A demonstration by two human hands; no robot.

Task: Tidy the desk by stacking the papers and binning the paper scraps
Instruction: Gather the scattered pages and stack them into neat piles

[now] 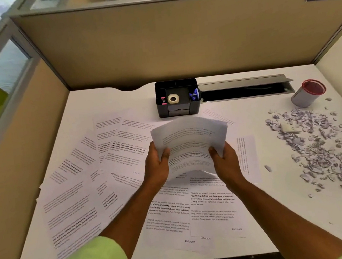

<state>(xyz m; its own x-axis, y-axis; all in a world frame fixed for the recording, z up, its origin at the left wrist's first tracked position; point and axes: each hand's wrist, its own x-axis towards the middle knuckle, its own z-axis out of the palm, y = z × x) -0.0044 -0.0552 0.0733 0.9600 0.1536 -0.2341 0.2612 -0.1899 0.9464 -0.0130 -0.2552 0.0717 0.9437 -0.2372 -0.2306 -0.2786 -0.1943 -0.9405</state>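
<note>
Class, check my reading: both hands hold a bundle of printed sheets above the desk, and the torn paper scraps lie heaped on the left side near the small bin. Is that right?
Not quite. The head view shows the paper scraps on the desk's right side, near the small bin. The rest holds: left hand and right hand hold the bundle of sheets.

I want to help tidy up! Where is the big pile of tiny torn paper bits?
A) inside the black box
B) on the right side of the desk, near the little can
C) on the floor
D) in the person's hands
B: the paper scraps lie scattered on the desk's right side, just in front of the small red-rimmed can.
</note>
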